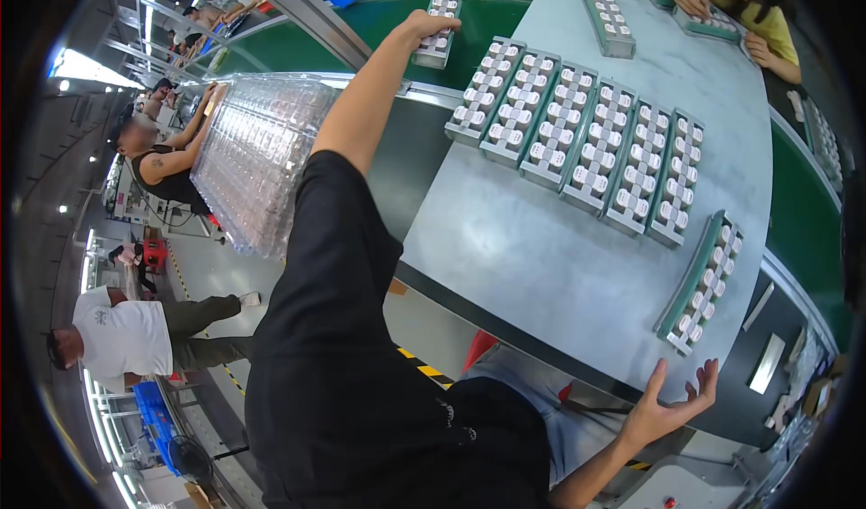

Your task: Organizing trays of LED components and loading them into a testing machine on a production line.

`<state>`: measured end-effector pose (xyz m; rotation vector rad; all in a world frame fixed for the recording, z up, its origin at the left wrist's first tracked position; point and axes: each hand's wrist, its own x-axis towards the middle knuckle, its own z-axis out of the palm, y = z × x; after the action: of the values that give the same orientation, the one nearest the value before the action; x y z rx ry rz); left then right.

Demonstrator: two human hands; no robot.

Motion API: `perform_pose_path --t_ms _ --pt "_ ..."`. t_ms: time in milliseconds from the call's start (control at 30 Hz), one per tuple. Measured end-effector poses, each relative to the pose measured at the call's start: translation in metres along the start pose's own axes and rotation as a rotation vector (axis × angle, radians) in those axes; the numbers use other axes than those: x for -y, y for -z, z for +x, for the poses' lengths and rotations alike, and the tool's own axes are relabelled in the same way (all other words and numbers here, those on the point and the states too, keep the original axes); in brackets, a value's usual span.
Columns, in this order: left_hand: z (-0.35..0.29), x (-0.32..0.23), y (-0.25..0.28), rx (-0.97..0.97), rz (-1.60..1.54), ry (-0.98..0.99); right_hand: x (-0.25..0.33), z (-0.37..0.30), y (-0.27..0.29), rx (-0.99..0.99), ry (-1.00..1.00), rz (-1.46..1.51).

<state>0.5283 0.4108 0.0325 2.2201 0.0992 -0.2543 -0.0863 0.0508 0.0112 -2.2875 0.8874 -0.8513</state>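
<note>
My left arm stretches out to the far side, where my left hand [426, 27] grips the side of a narrow grey-green tray [435, 56] with white-topped round parts, over the green conveyor. At the near right corner of the table, my right hand [672, 407] is open, palm up with fingers apart. It holds nothing. Just beyond its fingertips lies a single tray of the same kind [702, 283], apart from the others. Several more such trays [573, 130] lie side by side in a slanted row on the grey table [532, 247].
Another loaded tray [609, 20] lies at the table's far end, near a co-worker in yellow [776, 26] handling one. Stacked clear plastic trays [262, 152] stand at left, beside a metal post [311, 8]. Green conveyor [807, 238] also runs along the right.
</note>
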Motion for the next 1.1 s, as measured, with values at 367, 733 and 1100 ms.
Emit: perform_pose_path --t_ms 367,733,1100 --pt "0.085 0.040 -0.031 -0.136 0.485 0.093 0.033 0.006 -0.042 -0.009 -0.214 -0.066" --pt "-0.054 -0.009 -0.056 -0.598 0.424 -0.528 0.013 0.018 -0.056 -0.124 -0.023 -0.083" --pt "-0.492 -0.046 -0.203 0.776 -0.714 -0.125 0.004 -0.059 0.013 -0.013 -0.116 0.015"
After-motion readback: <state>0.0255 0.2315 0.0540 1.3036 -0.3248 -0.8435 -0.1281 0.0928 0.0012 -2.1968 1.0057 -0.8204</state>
